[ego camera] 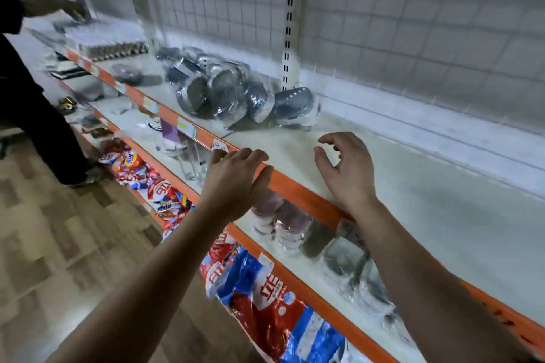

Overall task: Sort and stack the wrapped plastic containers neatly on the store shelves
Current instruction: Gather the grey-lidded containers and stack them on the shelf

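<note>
One long white shelf fills most of the view, and its orange edge runs slantwise from upper left to lower right. Behind that edge, at the back of the board, stands a wire grid panel. Far to the left of the orange edge a person in dark clothes reaches an arm over the shelving. Below the edge, on the lowest level, lie red and blue bags. The wrapped plastic containers sit in a loose, tumbled pile on the board behind the orange edge, along its left stretch and close to the upright post. They lean on one another, unstacked. More wrapped tubs show on the level just under the edge. The left hand lies over the orange edge with its fingers nearly straight, holding nothing. The right hand hangs just behind the edge above bare board, fingers loosely curled and spread, holding nothing, well apart from the pile. Clear glasses stand under the edge, left of the left hand.
</note>
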Tool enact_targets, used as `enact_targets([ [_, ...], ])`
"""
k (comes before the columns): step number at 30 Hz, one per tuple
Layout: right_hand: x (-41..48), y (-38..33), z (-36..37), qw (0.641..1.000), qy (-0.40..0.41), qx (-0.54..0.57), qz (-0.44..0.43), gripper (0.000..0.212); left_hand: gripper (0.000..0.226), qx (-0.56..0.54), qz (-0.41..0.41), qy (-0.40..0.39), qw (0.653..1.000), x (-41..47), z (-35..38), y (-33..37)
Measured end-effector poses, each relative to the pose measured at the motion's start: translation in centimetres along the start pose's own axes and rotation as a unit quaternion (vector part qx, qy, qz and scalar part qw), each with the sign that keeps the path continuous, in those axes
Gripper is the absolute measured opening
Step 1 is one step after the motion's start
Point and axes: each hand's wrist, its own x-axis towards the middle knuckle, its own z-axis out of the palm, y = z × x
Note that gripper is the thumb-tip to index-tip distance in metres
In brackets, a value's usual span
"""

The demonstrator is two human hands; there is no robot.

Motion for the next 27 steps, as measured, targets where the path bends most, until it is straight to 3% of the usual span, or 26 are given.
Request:
enact_targets([
  [5,5.3,2.5,4.2,0.998,-0.066,0.016,0.005,0.028,0.05,-0.003,-0.013,0.006,1.0,3.8,1.7,-4.4],
  [9,8.9,5.0,7.2,0.989,-0.136,-0.028,-0.051,0.024,0.045,-0.007,-0.017,0.006,1.0,6.4,3.3,-7.2],
  [13,11.8,6.1,9.3,0.986,-0.139,-0.074,-0.05,0.032,0.043,-0.036,-0.01,0.009,0.999,8.6,5.0,-9.2],
  [16,14.2,7.1,10.5,0.982,-0.141,-0.109,-0.06,0.045,0.045,-0.049,0.004,0.004,0.999,10.7,6.5,-11.0],
  [21,17.8,7.8,12.0,0.954,-0.236,-0.185,-0.015,0.074,0.044,-0.093,0.048,0.016,0.994,14.4,7.7,-13.9],
  [27,19.6,7.5,13.3,0.95,-0.211,-0.229,-0.002,0.073,0.037,-0.14,0.097,0.036,0.985,18.2,7.7,-16.2],
])
